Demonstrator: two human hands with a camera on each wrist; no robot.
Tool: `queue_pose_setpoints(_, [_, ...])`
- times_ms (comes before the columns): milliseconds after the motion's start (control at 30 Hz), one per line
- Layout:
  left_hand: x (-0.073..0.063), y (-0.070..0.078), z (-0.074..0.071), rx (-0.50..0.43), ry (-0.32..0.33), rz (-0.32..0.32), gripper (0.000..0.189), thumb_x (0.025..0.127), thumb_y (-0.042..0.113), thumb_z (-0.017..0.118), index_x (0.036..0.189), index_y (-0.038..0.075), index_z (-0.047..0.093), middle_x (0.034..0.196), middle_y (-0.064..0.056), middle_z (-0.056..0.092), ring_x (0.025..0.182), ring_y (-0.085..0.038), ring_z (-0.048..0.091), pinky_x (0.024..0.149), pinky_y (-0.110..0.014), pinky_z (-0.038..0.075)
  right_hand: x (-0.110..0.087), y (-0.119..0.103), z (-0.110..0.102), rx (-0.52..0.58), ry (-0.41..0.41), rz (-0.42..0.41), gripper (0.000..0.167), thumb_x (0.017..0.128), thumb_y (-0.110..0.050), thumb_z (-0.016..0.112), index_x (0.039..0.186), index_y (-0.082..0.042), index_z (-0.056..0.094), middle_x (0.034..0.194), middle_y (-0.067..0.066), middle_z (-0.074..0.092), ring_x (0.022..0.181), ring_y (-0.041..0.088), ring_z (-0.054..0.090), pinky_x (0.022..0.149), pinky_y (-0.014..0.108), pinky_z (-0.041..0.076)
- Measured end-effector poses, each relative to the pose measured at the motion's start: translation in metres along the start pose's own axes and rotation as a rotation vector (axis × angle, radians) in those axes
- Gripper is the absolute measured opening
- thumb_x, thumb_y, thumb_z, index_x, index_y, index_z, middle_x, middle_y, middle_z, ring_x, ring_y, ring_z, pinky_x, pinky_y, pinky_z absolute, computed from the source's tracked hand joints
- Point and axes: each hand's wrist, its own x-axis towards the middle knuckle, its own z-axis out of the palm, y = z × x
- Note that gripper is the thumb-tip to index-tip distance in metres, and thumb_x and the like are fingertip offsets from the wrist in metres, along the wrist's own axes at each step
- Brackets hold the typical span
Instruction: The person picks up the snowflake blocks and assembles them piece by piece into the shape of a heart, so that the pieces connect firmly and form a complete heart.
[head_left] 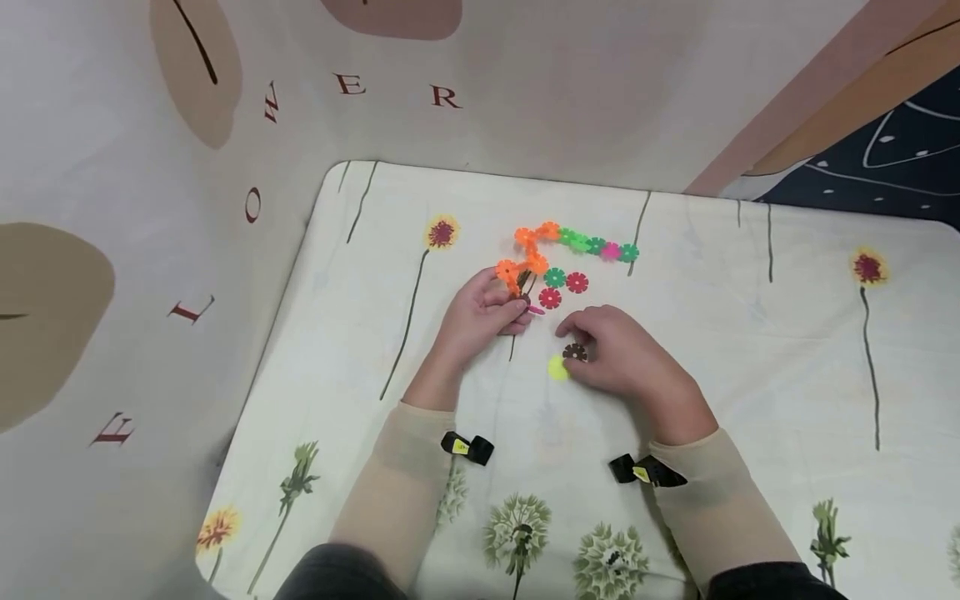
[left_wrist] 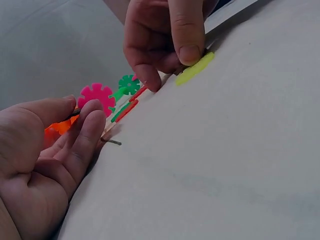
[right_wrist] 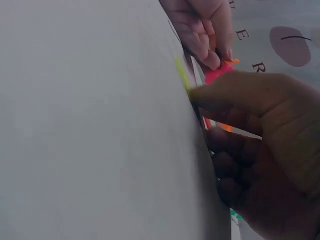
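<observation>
We have a chain of slotted, flower-shaped discs on the go, its orange run leading up from our left hand to a stretch of green, with one pink link just before the last green disc. The left fingers pinch a dark disc at the near end, and a bright pink disc stands out beside it, apparently slotted on.

Our right hand is low over the counter, its fingers parted — thumb tip touching the yellow disc, index finger well away from it, a brown disc lying in the gap. We see neither piece gripped. Between the hands and the chain lie a loose green disc and two red ones, one beside it, the other nearer us.

We judge this to be the picking step: choosing the next link. The next move seems to call for closing thumb and index on one piece, then lining up its slot with the pink disc's — keeping the left pinch steady.
</observation>
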Motion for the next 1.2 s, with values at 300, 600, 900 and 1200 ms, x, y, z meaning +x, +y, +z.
queue_pose_setpoints(300, [-0.001, -0.002, -0.002, 0.002, 0.002, -0.012, 0.072, 0.101, -0.002, 0.072, 0.163, 0.011, 0.04, 0.109, -0.02, 0.077, 0.088, -0.026, 0.079, 0.082, -0.038, 0.066, 0.001, -0.002, -0.001, 0.065, -0.001, 0.084, 0.022, 0.086, -0.011, 0.09, 0.106, -0.012, 0.081, 0.089, -0.003, 0.066, 0.083, 0.018, 0.059, 0.078, 0.038, 0.054])
queue_pose_setpoints(600, [-0.002, -0.002, -0.003, 0.047, -0.009, 0.005, 0.066, 0.1, 0.001, 0.075, 0.158, 0.011, 0.047, 0.104, -0.017, 0.079, 0.093, -0.029, 0.08, 0.083, -0.036, 0.065, 0.006, -0.001, 0.006, 0.195, 0.122, 0.127, 0.008, 0.093, -0.014, 0.084, 0.098, -0.014, 0.077, 0.089, -0.002, 0.07, 0.079, 0.018, 0.062, 0.075, 0.035, 0.054])
queue_pose_setpoints(900, [0.0, 0.0, 0.0, 0.028, -0.016, -0.017, 0.075, 0.1, -0.002, 0.073, 0.165, 0.008, 0.037, 0.106, -0.02, 0.078, 0.085, -0.025, 0.08, 0.083, -0.037, 0.065, 0.01, -0.005, 0.015, 0.605, 0.177, 0.24, 0.015, 0.102, -0.002, 0.071, 0.114, 0.001, 0.063, 0.1, 0.016, 0.074, 0.084, 0.027, 0.075, 0.076, 0.029, 0.064])
queue_pose_setpoints(1200, [0.0, 0.001, 0.001, 0.019, -0.012, -0.03, 0.076, 0.099, -0.004, 0.073, 0.165, 0.008, 0.038, 0.106, -0.022, 0.077, 0.083, -0.025, 0.08, 0.082, -0.037, 0.065, 0.011, -0.005, 0.017, 0.676, 0.178, 0.285, 0.018, 0.105, -0.004, 0.067, 0.12, 0.005, 0.067, 0.105, 0.02, 0.072, 0.085, 0.028, 0.075, 0.076, 0.03, 0.065])
